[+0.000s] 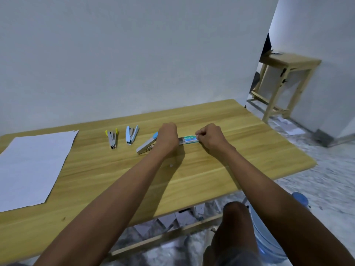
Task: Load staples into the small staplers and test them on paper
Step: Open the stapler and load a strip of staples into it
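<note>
While both hands grip it, left hand [167,136] and right hand [208,136] closed on opposite ends, the green-labelled staple box [189,140] lies mid-table [240,150]; three open staplers [131,134] lie leftward.

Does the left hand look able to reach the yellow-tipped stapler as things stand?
Probably yes, once it lets go: the left hand is busy on the staple box, but bare table lies between it and the yellow-tipped stapler.

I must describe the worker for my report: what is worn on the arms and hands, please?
Nothing is worn. The left hand and right hand are bare, with no gloves, and no rings show. Both forearms are uncovered as far as the picture's lower edge: no sleeves, watch or bracelet visible.
</note>
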`<state>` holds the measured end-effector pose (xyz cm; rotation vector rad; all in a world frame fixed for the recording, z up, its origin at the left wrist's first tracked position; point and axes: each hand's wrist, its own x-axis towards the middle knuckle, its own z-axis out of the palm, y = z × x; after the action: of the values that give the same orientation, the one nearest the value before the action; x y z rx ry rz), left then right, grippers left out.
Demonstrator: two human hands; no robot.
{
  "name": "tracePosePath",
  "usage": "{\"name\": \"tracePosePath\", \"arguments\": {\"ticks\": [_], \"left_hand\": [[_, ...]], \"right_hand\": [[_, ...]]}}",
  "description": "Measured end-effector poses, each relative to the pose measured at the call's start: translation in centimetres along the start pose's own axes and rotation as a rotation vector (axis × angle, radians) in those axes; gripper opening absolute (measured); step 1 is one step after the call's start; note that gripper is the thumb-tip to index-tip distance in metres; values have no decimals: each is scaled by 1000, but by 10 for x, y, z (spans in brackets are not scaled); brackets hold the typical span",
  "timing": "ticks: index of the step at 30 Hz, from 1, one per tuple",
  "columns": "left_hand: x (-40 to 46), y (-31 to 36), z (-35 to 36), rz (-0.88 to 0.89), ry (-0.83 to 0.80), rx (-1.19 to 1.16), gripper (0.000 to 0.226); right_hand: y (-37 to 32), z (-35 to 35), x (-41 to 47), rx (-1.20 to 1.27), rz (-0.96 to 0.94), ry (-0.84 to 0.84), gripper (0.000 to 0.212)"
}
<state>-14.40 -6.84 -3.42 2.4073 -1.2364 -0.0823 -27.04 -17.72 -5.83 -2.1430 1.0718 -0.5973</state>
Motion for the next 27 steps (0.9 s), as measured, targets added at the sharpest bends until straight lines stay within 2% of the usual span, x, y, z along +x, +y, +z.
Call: {"name": "tracePosePath", "arguments": {"ticks": [3, 6, 10, 13, 16, 18, 19, 21, 22, 24, 27], "left_hand": [[3, -5, 6, -70, 14, -198, 13], [1, -9, 9, -94, 23, -295, 14], [1, -9, 2, -47, -2, -247, 16], [4, -15, -20, 6, 86, -277, 26], [2, -39, -58, -14, 146, -248, 37], [-4, -63, -78, -79, 69, -200, 37], [-7, -73, -80, -110, -33, -160, 35], [-20, -87, -73, -132, -247, -41, 27], [-29, -97, -67, -133, -286, -18, 25], [-44, -106, -52, -123, -216, -88, 21], [-50, -114, -37, -105, 9, -128, 17]], "right_hand": [[-6, 9, -3, 63, 3, -20, 13], [-12, 17, -2, 54, 13, -20, 12], [-18, 15, -1, 11, -2, -24, 13], [-30, 16, -1, 20, -81, 55, 21], [-55, 23, -7, 52, -182, -52, 17], [-73, 33, -14, 49, -206, -147, 39], [-77, 38, -16, 25, -194, -173, 48], [-83, 50, -19, -65, -189, -216, 57], [-88, 59, -20, -113, -200, -250, 57], [-95, 73, -25, -149, -209, -289, 50], [-104, 84, -29, -112, -179, -253, 46]]}}
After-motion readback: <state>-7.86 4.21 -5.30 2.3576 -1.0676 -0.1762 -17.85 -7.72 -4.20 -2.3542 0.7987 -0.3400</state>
